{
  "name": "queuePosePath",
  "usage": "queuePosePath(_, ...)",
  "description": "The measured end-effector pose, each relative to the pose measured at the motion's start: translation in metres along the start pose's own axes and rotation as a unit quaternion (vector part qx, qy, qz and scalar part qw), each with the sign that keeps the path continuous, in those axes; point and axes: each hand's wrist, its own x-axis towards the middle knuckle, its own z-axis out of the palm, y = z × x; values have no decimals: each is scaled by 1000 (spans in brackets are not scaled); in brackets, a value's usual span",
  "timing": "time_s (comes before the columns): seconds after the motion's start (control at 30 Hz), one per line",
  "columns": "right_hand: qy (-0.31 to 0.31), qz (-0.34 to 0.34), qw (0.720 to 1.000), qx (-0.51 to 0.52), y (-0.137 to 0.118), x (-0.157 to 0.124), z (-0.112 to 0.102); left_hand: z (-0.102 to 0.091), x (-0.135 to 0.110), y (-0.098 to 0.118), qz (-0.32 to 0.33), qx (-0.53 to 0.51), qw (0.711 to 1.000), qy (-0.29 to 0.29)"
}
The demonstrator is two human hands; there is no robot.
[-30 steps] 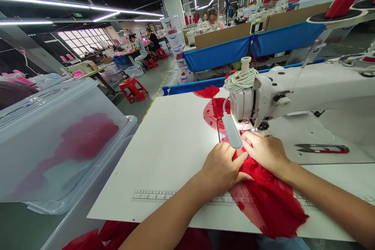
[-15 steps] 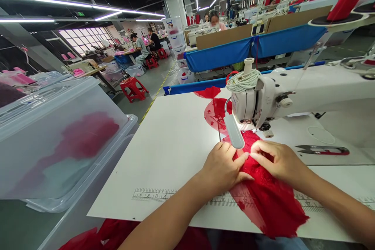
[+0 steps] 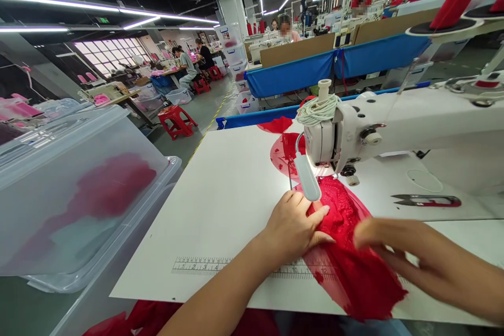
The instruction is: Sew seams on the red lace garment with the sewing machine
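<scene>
A piece of red lace fabric (image 3: 354,268) lies on the white sewing table (image 3: 232,194), running under the head of a white sewing machine (image 3: 394,121). My left hand (image 3: 293,228) presses flat on the fabric's left edge, just in front of the machine's small lamp (image 3: 307,176), fingers stretched out. Blurred by motion, my right hand (image 3: 394,244) hovers above the fabric at the lower right; its fingers look extended with nothing in them.
Thread snips (image 3: 427,200) lie on the machine bed at the right. A clear plastic bin (image 3: 71,189) with red cloth inside stands at the left. A ruler strip (image 3: 205,265) runs along the table's front. Other people sit at stations in the background.
My right hand has lifted off the fabric near the needle and drawn back toward me and to the right. My left hand stays pressed on the cloth.
</scene>
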Motion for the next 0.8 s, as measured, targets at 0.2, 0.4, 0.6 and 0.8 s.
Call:
queuePosePath(0.2,31,-90,990,-99,39,47,33,-2,0,-1,8,-5,999,48)
queuePosePath(0.4,80,-77,987,-118,47,32,57,-8,7,3,18,-64,996,65)
queuePosePath(0.6,78,-80,987,-116,46,29,62,-6,4,6,-9,-60,996,66)
queuePosePath(0.8,80,-106,984,-117,44,33,56,-8,4,5,-19,-58,995,79)
